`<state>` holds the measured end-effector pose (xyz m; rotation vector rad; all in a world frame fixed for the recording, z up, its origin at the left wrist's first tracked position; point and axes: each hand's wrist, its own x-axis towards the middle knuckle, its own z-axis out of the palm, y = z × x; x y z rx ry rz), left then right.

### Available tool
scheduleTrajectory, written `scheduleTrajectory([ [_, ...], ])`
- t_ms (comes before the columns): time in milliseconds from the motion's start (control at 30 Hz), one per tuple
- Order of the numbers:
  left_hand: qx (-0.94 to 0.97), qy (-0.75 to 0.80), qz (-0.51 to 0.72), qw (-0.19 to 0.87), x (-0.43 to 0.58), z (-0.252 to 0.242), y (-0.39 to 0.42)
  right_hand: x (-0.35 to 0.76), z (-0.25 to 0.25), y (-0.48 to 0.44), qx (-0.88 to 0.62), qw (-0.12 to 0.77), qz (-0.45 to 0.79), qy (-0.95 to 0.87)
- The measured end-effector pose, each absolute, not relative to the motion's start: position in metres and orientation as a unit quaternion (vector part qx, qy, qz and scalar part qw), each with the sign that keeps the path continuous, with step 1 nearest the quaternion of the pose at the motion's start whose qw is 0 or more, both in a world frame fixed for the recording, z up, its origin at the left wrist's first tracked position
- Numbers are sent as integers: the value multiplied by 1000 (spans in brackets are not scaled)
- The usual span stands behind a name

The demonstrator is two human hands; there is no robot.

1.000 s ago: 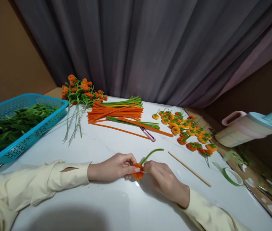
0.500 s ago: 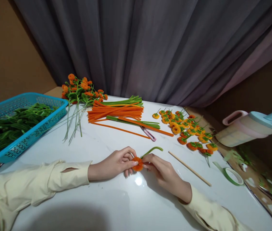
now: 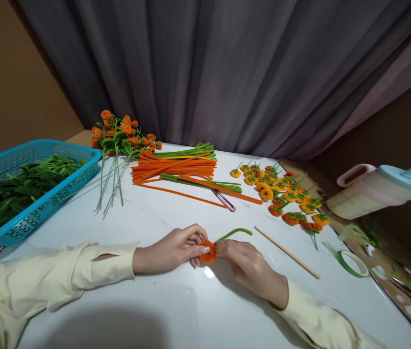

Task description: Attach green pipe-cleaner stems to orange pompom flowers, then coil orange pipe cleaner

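Both my hands meet over the white table [image 3: 176, 315] near its front. My left hand [image 3: 174, 250] pinches a small orange pipe-cleaner pumpkin [image 3: 209, 252] from the left, fingers closed on it. My right hand [image 3: 245, 264] grips the same pumpkin from the right. A green pipe-cleaner stem [image 3: 233, 233] curves out of the pumpkin, up and to the right. Both arms wear cream sleeves.
A blue basket [image 3: 41, 203] of green leaves stands at left. Behind lie finished orange flower stems [image 3: 118, 140], a bundle of orange and green pipe cleaners [image 3: 176, 169], pink scissors [image 3: 224, 201] and several small pumpkins [image 3: 281, 196]. A wooden stick [image 3: 287, 253], green tape [image 3: 351, 264] and a pitcher [image 3: 383, 191] are at right.
Both hands have stayed together on the pumpkin, shifting slightly. The pumpkin has been turned a little and the green stem now reaches farther right.
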<state>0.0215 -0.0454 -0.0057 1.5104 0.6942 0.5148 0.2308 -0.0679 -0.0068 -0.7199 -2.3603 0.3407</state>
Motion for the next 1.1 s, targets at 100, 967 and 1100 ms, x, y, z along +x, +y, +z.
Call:
scheduleTrajectory([
  [100,803,288,246,459,19,-2,-45,229,-7,-70,-276,338,99,-895],
  [967,703,301,197,613,18,0,-37,229,-11,-71,-251,389,77,-883],
  [1100,660,302,217,653,23,-2,-41,227,-11,-73,-252,390,59,-884],
])
